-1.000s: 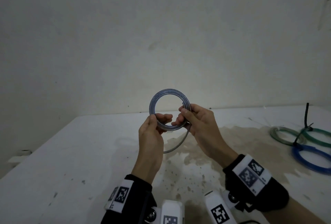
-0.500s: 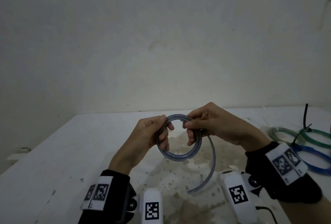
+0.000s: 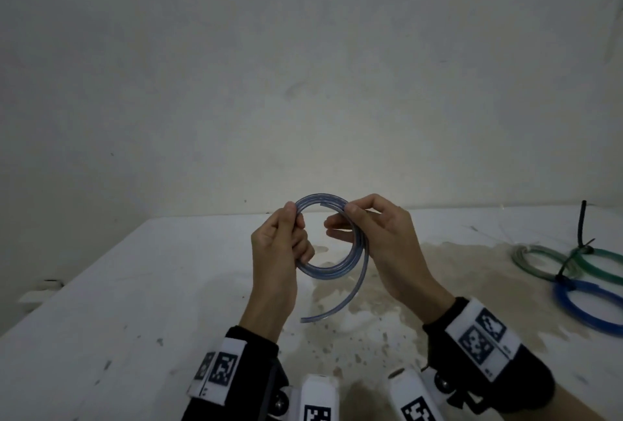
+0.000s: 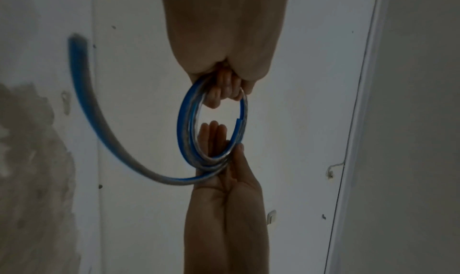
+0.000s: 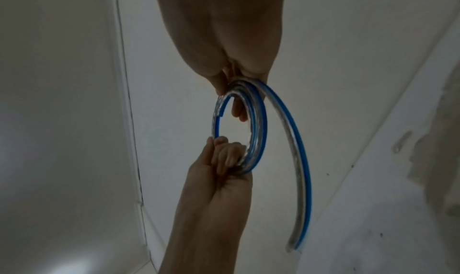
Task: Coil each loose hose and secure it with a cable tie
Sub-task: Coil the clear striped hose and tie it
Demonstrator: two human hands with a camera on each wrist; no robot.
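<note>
A clear hose with a blue stripe (image 3: 332, 270) is wound into a small coil and held up above the white table (image 3: 141, 286). My left hand (image 3: 294, 228) grips the coil's left side, fingers curled through the ring. My right hand (image 3: 344, 218) pinches the right side between thumb and fingers. A loose tail (image 3: 350, 299) curves down from the right side and ends below the coil. In the left wrist view, curled fingers (image 4: 224, 89) hold the hose (image 4: 184, 121). The right wrist view shows the hose coil (image 5: 261, 130) and its tail (image 5: 303, 180).
At the right of the table lie a grey-green coil (image 3: 532, 260), a green coil (image 3: 603, 264) and a blue coil (image 3: 580, 312), each bound with a black cable tie (image 3: 581, 225). A brown stain (image 3: 448, 272) covers the table's middle. A plain wall stands behind.
Both hands have shifted round the coil to its left and right sides. The coil has risen a little. The loose tail is shorter and now curls down toward the left.
</note>
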